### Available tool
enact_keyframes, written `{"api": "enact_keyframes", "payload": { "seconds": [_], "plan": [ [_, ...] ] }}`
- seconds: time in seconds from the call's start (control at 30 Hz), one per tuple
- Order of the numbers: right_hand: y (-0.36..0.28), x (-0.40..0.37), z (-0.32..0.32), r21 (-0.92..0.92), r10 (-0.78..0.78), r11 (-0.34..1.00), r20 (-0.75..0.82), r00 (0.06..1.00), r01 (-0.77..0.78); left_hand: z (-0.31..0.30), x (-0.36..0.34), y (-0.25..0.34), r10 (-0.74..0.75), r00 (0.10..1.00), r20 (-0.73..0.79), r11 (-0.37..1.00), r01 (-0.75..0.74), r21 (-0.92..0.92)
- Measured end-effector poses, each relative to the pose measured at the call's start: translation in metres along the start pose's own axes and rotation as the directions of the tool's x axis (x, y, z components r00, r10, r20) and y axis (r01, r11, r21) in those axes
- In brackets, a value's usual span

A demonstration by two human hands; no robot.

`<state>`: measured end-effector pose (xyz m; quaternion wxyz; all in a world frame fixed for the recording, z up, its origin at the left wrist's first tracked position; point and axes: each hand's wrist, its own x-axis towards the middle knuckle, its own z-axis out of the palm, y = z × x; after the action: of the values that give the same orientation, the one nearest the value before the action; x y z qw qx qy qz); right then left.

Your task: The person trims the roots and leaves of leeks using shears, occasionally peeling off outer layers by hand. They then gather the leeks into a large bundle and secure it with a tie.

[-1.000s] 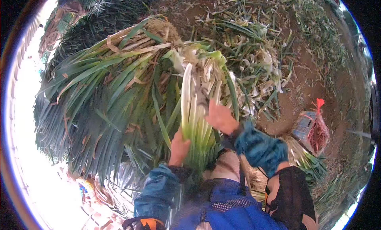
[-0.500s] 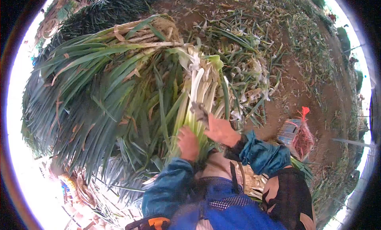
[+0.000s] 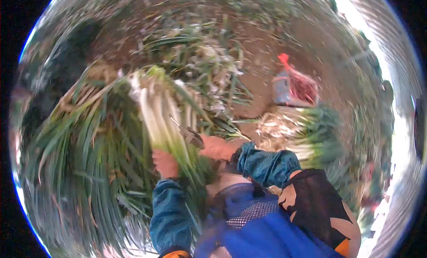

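Note:
A thick bunch of leeks (image 3: 155, 113) leans in front of me, white stems up and away, green leaves toward my lap. My left hand (image 3: 165, 163) is closed around its green part on the left side. Against the right side of the bunch, my right hand (image 3: 217, 147) is closed on a small dark tool (image 3: 192, 137) with a thin metal tip that lies over the white stems. Motion blur hides the tool's exact kind.
A large heap of uncut leeks (image 3: 84, 160) spreads on the left. Peeled leaf scraps (image 3: 209, 66) litter the soil ahead. On the right lie a trimmed leek bundle (image 3: 302, 135) and a bag of red ties (image 3: 300, 89).
My view has turned right, bringing the trimmed bundle into sight. Both hands stay at the leek bunch, which now stands apart from the heap's root ends, and the tool's thin tip shows.

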<state>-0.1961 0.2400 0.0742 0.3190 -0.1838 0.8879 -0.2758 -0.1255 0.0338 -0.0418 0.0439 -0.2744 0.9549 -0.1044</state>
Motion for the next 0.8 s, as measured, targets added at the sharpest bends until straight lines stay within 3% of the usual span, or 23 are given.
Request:
{"api": "enact_keyframes", "payload": {
  "seconds": [0.1, 0.13, 0.17, 0.27, 0.33, 0.37, 0.4, 0.47, 0.57, 0.6, 0.63, 0.7, 0.8],
  "plan": [
    [0.079, -0.049, 0.034, 0.193, 0.134, 0.975, -0.122, 0.983, -0.109, 0.025, -0.004, -0.008, 0.151, 0.961, -0.231, 0.955, -0.081, 0.286],
    [0.115, -0.065, 0.055, 0.263, 0.174, 0.956, -0.138, 0.975, -0.133, 0.071, 0.003, -0.031, 0.3, 0.9, -0.317, 0.837, -0.09, 0.539],
    [0.14, -0.085, 0.067, 0.332, 0.211, 0.931, -0.154, 0.965, -0.151, 0.077, 0.007, -0.037, 0.341, 0.864, -0.371, 0.797, -0.057, 0.601],
    [0.184, -0.159, 0.079, 0.463, 0.512, 0.728, 0.123, 0.85, -0.505, 0.049, 0.013, -0.031, 0.313, 0.902, -0.297, 0.911, -0.196, 0.363],
    [0.208, -0.221, 0.085, 0.515, 0.496, 0.724, 0.073, 0.865, -0.459, 0.046, 0.022, -0.021, 0.382, 0.884, -0.27, 0.9, -0.289, 0.327],
    [0.219, -0.25, 0.094, 0.556, 0.571, 0.668, 0.043, 0.82, -0.494, 0.044, 0.025, -0.012, 0.416, 0.874, -0.252, 0.89, -0.333, 0.312],
    [0.229, -0.28, 0.103, 0.601, 0.642, 0.608, 0.011, 0.767, -0.518, 0.043, 0.03, -0.002, 0.462, 0.855, -0.235, 0.871, -0.387, 0.303],
    [0.244, -0.329, 0.135, 0.717, 0.869, 0.349, -0.007, 0.494, -0.604, 0.039, 0.036, 0.02, 0.534, 0.822, -0.196, 0.833, -0.473, 0.285],
    [0.275, -0.406, 0.201, 0.75, 0.932, 0.303, -0.106, 0.346, -0.587, 0.031, 0.04, 0.052, 0.628, 0.77, -0.112, 0.763, -0.581, 0.283],
    [0.288, -0.431, 0.225, 0.781, 0.967, 0.191, -0.045, 0.252, -0.595, 0.028, 0.037, 0.061, 0.653, 0.753, -0.08, 0.74, -0.612, 0.28],
    [0.263, -0.468, 0.173, 0.879, 0.955, -0.028, 0.164, 0.247, -0.475, 0.026, 0.035, 0.07, 0.676, 0.736, -0.052, 0.717, -0.638, 0.281],
    [0.325, -0.523, 0.285, 0.764, 0.95, 0.294, -0.297, 0.092, -0.574, 0.021, 0.037, 0.075, 0.71, 0.704, 0.003, 0.674, -0.681, 0.287],
    [0.358, -0.633, 0.265, 0.61, 0.929, 0.104, -0.341, -0.142, -0.785, 0.021, 0.049, 0.066, 0.77, 0.632, 0.084, 0.589, -0.756, 0.286]
  ]
}}
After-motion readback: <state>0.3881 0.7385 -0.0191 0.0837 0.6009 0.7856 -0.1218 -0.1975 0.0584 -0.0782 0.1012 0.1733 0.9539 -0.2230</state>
